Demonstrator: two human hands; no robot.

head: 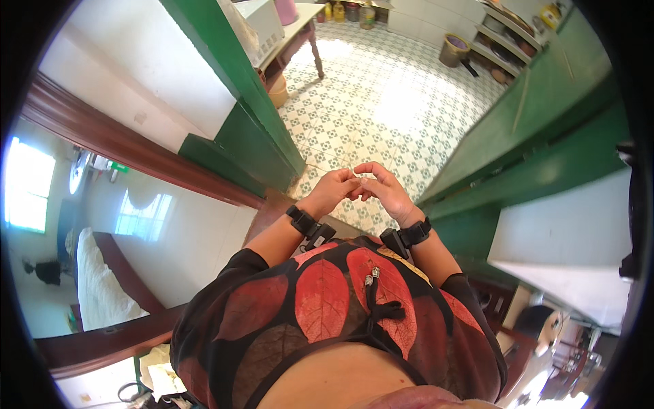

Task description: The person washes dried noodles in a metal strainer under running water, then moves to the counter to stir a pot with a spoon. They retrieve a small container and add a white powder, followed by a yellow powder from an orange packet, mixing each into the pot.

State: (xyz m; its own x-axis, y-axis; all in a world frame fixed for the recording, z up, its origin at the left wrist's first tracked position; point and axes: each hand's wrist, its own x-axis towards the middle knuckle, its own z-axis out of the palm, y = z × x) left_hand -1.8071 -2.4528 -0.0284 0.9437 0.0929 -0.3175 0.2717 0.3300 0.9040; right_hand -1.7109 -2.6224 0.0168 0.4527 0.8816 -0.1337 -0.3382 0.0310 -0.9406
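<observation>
My left hand [333, 188] and my right hand [387, 191] meet in front of my body, at a doorway. Their fingertips touch or overlap, and the fingers are loosely curled. Nothing can be made out between them; a small thing there might be hidden. On each wrist sits a black strap [302, 220] with a small black box [320, 236]. Below the hands is my black top with red leaf print [323, 301], its drawstring [387, 310] tied in front.
Green door frame [245, 97] stands on my left, a green door [516, 117] on my right. Beyond lies patterned tile floor [347, 102]. A wooden table [316, 48], a bin [453, 50], a low shelf rack [503, 43] and several bottles [367, 15] stand farther in. A brown-framed opening [138, 138] lies left.
</observation>
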